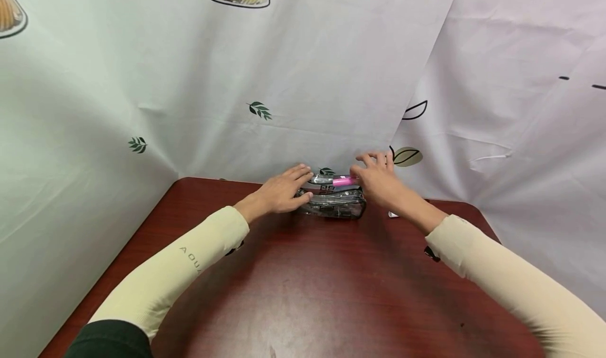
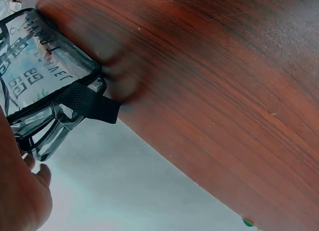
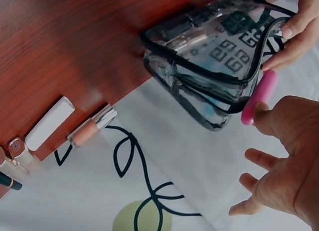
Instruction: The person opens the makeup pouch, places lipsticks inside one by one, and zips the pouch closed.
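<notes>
A clear zip pouch (image 1: 335, 206) with black trim and dark printed letters stands near the back of the table. My left hand (image 1: 284, 189) grips the pouch's upper edge at its left end, thumb on the front side and fingers behind. In the right wrist view, that hand's fingertips (image 3: 294, 34) lie on the pouch's rim. My right hand (image 1: 379, 181) pinches a pink tube (image 3: 260, 97) with thumb and forefinger, its other fingers spread. The tube lies across the pouch's mouth, at the black rim. Some small items show through the clear wall. A black strap tab (image 2: 102, 109) sticks out of the pouch's left end.
Right of the pouch lie a white stick-shaped item (image 3: 50, 122), a lip gloss tube (image 3: 92, 125) and several small cosmetics (image 3: 20, 148). They sit along the table's back edge, against a white patterned cloth (image 1: 303, 84). The brown table (image 1: 303, 284) stretches toward me.
</notes>
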Demonstrator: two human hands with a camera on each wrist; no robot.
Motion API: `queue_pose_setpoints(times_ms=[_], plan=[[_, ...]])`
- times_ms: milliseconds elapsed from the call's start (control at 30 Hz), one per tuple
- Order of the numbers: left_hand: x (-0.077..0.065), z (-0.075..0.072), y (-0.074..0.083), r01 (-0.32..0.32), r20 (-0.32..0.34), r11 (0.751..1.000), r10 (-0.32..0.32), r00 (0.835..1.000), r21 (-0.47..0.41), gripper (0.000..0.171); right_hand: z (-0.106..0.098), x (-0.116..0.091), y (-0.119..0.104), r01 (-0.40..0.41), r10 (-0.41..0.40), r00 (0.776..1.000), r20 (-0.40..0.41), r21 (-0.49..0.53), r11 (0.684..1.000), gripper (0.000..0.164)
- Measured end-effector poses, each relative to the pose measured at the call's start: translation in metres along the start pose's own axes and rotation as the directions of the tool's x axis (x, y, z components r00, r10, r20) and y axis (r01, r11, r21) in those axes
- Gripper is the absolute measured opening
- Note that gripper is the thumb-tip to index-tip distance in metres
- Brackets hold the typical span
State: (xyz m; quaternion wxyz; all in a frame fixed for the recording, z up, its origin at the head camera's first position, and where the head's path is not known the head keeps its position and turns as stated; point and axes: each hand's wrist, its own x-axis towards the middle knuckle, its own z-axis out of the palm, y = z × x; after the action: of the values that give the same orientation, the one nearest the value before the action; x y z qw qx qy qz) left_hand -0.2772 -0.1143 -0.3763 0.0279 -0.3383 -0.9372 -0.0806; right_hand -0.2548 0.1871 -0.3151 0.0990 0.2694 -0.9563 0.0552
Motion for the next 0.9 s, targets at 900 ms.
queue_pose_setpoints(times_ms=[900], plan=[[0.004, -0.002, 0.002, -0.081, -0.034, 0.988, 0.086, 0.996, 0.129, 0.06, 0.012, 0.011, -0.028, 0.053, -0.054, 0.998, -0.014, -0.046, 0.998, 0.01]])
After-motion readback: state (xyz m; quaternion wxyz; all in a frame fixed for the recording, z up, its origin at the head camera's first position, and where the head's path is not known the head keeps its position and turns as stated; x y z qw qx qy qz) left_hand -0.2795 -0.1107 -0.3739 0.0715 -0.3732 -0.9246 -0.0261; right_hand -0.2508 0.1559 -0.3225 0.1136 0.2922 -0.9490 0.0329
